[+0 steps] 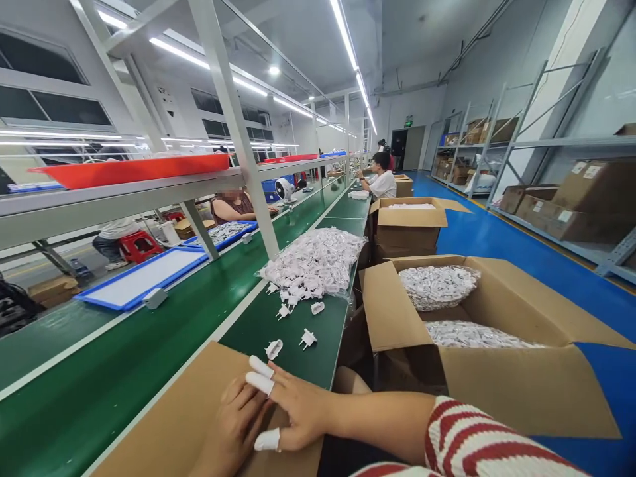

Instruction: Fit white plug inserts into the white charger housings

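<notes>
My right hand (293,411) lies flat on a cardboard sheet (183,417) at the near edge of the green bench, fingers stretched out. White finger cots cover its thumb and two fingertips. It comes from a red-and-white striped sleeve (477,444). My left hand (231,430) lies flat beside it, partly under it, holding nothing. Two small white plug parts (273,348) lie on the green surface just beyond my fingertips. Farther on sits a big heap of the same white parts (315,264) in clear plastic.
An open carton (497,371) to my right holds bags of white parts; another carton (410,228) stands behind it. A blue-rimmed white tray (142,278) lies on the conveyor (99,371). Red trays (124,171) sit on the overhead shelf. Other people work farther along. Metal racks (561,199) line the blue aisle.
</notes>
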A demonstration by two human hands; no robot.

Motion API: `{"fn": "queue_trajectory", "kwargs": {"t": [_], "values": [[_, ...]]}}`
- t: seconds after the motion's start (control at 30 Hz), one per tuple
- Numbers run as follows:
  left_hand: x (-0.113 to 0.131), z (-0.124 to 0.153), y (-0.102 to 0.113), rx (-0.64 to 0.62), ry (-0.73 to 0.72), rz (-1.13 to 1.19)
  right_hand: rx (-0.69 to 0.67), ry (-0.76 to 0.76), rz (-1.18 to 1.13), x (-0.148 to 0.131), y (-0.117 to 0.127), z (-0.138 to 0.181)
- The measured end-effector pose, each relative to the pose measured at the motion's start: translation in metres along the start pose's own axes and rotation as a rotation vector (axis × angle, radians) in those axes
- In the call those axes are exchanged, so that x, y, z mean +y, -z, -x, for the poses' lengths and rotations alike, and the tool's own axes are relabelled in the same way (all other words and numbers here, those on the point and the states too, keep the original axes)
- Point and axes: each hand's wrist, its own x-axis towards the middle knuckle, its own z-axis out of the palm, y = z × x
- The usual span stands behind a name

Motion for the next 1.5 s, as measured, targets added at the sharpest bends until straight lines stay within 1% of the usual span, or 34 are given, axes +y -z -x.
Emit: {"fn": "queue_trajectory", "kwargs": {"t": [0.1, 0.23, 0.37, 0.47, 0.63, 0.73, 0.8, 0.9, 1.0, 1.03, 1.13, 1.2, 1.33, 1.5], "values": [[0.003, -0.005, 0.004, 0.012, -0.036, -0.035, 0.025, -0.021, -0.001, -0.005, 0.005, 0.001], [0.012, -0.015, 0.005, 0.048, -0.057, -0.02, 0.029, -0.008, 0.014, -0.014, 0.016, 0.002], [0.014, -0.021, 0.005, 0.061, -0.094, -0.048, 0.054, -0.002, -0.002, -0.015, 0.02, 0.001], [0.01, -0.019, 0.004, 0.047, -0.106, -0.078, 0.078, -0.001, -0.006, -0.013, 0.019, 0.001], [0.0, -0.007, -0.002, 0.048, -0.115, -0.08, 0.133, -0.004, 0.02, -0.014, 0.017, 0.002], [-0.003, -0.004, -0.003, 0.058, -0.146, -0.109, 0.134, -0.025, 0.043, -0.015, 0.017, 0.002], [-0.001, -0.007, -0.002, 0.07, -0.152, -0.11, 0.128, -0.031, 0.041, -0.014, 0.018, 0.001], [0.008, -0.015, 0.0, 0.063, -0.118, -0.082, 0.09, -0.029, 0.005, -0.012, 0.018, 0.003], [0.017, -0.017, 0.0, 0.068, -0.124, -0.087, 0.037, -0.033, -0.054, -0.01, 0.016, 0.008], [0.017, -0.016, 0.0, 0.064, -0.123, -0.094, 0.038, -0.033, -0.077, -0.009, 0.015, 0.01], [0.015, -0.009, 0.0, 0.003, -0.059, -0.112, 0.093, -0.05, -0.142, -0.008, 0.012, 0.015], [0.014, -0.004, -0.001, -0.011, -0.025, -0.106, 0.115, -0.076, -0.159, -0.007, 0.01, 0.018], [0.016, 0.0, -0.008, -0.024, 0.027, -0.048, 0.111, -0.087, -0.173, -0.01, 0.008, 0.021], [0.018, 0.001, -0.02, -0.056, 0.014, -0.043, 0.079, -0.119, -0.179, -0.011, 0.008, 0.024]]}}
